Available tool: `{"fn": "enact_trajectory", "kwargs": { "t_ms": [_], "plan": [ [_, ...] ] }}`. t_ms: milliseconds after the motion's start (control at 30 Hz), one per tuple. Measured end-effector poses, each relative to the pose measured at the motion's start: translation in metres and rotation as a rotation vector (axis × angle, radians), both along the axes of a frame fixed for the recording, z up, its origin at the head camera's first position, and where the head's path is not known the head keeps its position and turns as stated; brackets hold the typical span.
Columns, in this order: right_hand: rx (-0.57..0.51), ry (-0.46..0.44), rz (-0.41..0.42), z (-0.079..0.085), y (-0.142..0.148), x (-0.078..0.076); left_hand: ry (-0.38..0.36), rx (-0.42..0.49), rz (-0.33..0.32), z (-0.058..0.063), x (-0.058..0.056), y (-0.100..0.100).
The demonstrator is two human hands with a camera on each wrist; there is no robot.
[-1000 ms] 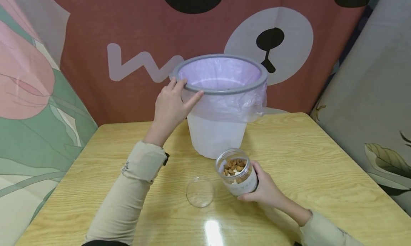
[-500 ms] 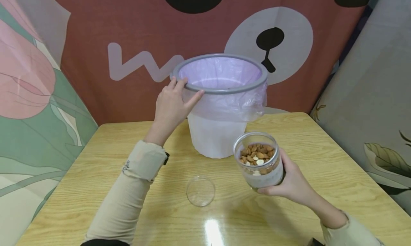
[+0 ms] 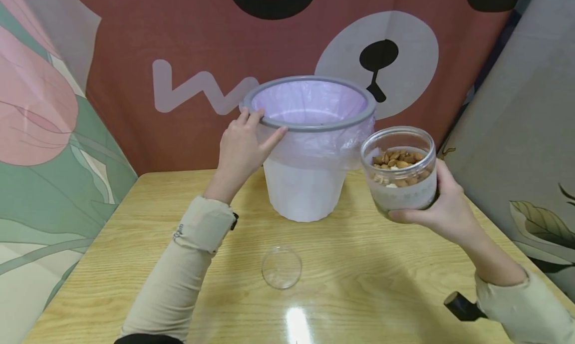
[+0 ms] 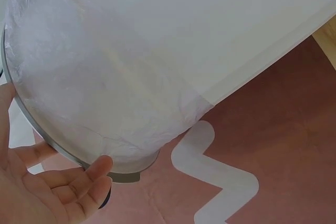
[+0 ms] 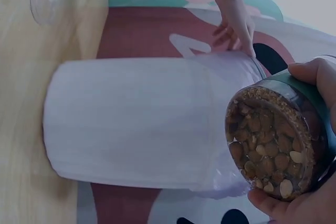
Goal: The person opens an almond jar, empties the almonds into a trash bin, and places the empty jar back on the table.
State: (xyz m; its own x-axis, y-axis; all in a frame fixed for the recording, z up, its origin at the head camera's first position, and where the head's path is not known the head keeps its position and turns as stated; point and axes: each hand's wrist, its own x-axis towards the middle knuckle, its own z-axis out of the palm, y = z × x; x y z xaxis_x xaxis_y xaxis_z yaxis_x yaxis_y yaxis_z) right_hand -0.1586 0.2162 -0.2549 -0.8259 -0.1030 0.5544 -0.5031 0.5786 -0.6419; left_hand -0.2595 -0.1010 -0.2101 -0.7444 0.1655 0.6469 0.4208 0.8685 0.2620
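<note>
1. Fingers (image 3: 444, 178) of the right hand (image 3: 455, 216) are clamped round the jar (image 3: 404, 194), held near the bin (image 3: 305, 189).
2. Its rim (image 3: 310, 128) is gripped by the left hand (image 3: 240, 147).
3. Carrying the jar seems in hand; steadiness is called for.

Table (image 3: 359, 279), wood-grain; backdrop (image 3: 188, 29), red, muzzle print (image 3: 406, 67); left panel (image 3: 49, 199), flower print (image 3: 33, 109); right panel (image 3: 516, 139), grey, leaf print (image 3: 541, 224).
</note>
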Motion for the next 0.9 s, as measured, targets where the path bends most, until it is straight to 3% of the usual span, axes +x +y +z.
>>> {"fn": "enact_trajectory", "kwargs": {
  "t_ms": [167, 533, 900],
  "plan": [
    [-0.013, -0.031, -0.094, 0.017, 0.010, -0.011, 0.003, 0.002, 0.000, 0.000, 0.000, 0.000],
    [-0.036, -0.036, -0.191, 0.053, 0.024, -0.034, 0.029, 0.002, -0.003, -0.001, 0.001, 0.000],
    [-0.042, 0.008, -0.183, 0.061, 0.023, -0.045, 0.016, -0.004, 0.002, -0.001, 0.000, -0.001]
  ]
}}
